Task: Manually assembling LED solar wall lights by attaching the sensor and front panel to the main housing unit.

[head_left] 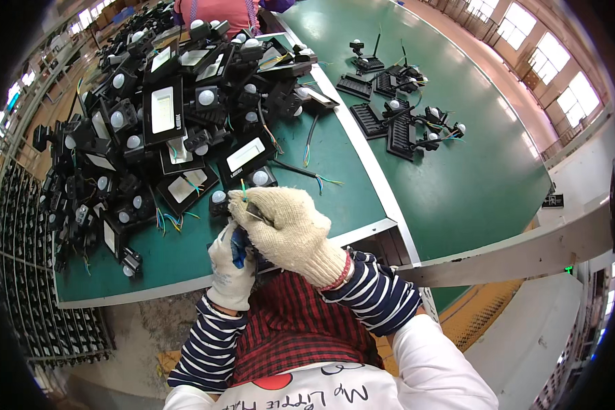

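My left hand, in a white glove with a blue palm, is closed around a black sensor floodlight close to my body. My right hand, in a cream knitted glove, lies over most of that lamp. Its thumb and fingers are pinched together, and a green-yellow wire sticks up from between them. A small dark piece shows at the right fingertips, too covered to name. Just beyond my fingers is a black motion sensor with a white dome; whether it belongs to the held lamp I cannot tell.
A large heap of black sensor floodlights covers the left of the green table, trailing coloured wires. Beyond a white rail, several more lamps lie on a green surface. A person in pink is at the far end.
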`<action>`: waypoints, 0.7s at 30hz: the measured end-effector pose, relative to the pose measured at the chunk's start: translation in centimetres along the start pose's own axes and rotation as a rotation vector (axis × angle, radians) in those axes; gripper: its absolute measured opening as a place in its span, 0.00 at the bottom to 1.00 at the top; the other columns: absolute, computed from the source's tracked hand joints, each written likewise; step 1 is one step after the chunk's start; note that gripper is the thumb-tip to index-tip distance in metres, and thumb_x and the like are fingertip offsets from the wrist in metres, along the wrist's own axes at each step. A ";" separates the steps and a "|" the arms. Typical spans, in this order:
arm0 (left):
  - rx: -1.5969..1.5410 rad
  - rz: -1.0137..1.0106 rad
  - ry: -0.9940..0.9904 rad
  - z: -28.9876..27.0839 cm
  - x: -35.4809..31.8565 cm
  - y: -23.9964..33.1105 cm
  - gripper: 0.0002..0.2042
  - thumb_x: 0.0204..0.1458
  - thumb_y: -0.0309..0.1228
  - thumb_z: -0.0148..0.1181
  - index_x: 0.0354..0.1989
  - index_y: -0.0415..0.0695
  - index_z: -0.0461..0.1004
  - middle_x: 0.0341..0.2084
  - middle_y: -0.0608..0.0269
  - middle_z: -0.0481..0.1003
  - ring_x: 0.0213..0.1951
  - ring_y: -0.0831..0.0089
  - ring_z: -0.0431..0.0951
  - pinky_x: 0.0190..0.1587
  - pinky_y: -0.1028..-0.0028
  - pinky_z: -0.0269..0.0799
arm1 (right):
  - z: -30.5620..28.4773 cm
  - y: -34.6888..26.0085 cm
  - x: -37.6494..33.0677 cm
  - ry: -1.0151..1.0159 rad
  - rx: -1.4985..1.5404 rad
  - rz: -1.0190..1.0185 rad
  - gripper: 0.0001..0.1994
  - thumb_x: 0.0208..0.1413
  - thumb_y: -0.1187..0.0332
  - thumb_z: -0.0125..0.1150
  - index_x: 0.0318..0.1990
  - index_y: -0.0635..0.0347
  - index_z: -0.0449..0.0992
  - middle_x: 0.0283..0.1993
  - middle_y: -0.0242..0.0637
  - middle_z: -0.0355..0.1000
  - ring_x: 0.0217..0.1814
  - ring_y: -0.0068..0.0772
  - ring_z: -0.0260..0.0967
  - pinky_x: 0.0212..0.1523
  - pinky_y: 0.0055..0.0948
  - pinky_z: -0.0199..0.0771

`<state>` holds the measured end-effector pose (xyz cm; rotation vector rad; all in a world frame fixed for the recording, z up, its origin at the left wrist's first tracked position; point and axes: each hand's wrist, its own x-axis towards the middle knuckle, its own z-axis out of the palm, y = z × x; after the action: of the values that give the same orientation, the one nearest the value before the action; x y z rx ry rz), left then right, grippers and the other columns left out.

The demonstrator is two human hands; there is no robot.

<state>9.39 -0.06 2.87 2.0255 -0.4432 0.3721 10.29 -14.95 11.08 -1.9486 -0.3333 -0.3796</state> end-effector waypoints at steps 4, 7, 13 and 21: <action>-0.003 -0.046 -0.072 -0.3 0.2 1.0 0.21 0.49 0.36 0.59 0.47 0.34 0.72 0.39 0.42 0.76 0.43 0.42 0.77 0.46 0.57 0.73 | 0.3 0.2 -0.8 0.055 0.099 -0.039 0.07 0.57 0.68 0.60 0.36 0.61 0.80 0.23 0.46 0.73 0.23 0.47 0.71 0.26 0.33 0.71; 0.052 0.074 -0.092 -0.4 0.1 0.5 0.22 0.50 0.42 0.60 0.47 0.38 0.75 0.40 0.45 0.77 0.44 0.45 0.77 0.47 0.56 0.72 | -0.1 0.1 -2.3 0.139 0.284 0.064 0.09 0.59 0.67 0.62 0.40 0.65 0.80 0.22 0.40 0.73 0.21 0.29 0.70 0.24 0.28 0.69; 0.334 0.225 0.284 -2.7 -0.5 0.7 0.29 0.51 0.44 0.58 0.59 0.40 0.68 0.52 0.44 0.72 0.53 0.47 0.72 0.58 0.58 0.66 | -1.7 2.7 -7.3 -0.166 -0.058 0.546 0.31 0.61 0.54 0.57 0.66 0.64 0.60 0.47 0.55 0.76 0.45 0.52 0.78 0.46 0.41 0.75; 0.049 -0.239 0.108 -2.1 -2.8 -0.1 0.32 0.49 0.28 0.65 0.64 0.38 0.63 0.53 0.47 0.73 0.54 0.56 0.75 0.59 0.63 0.68 | 1.2 0.8 -8.9 -0.176 0.438 0.821 0.30 0.64 0.58 0.54 0.68 0.66 0.57 0.37 0.38 0.75 0.27 0.23 0.75 0.22 0.20 0.73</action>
<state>6.77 2.26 2.58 2.0668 -0.1239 0.3446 2.58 -14.71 6.33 -1.5240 0.2667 0.3754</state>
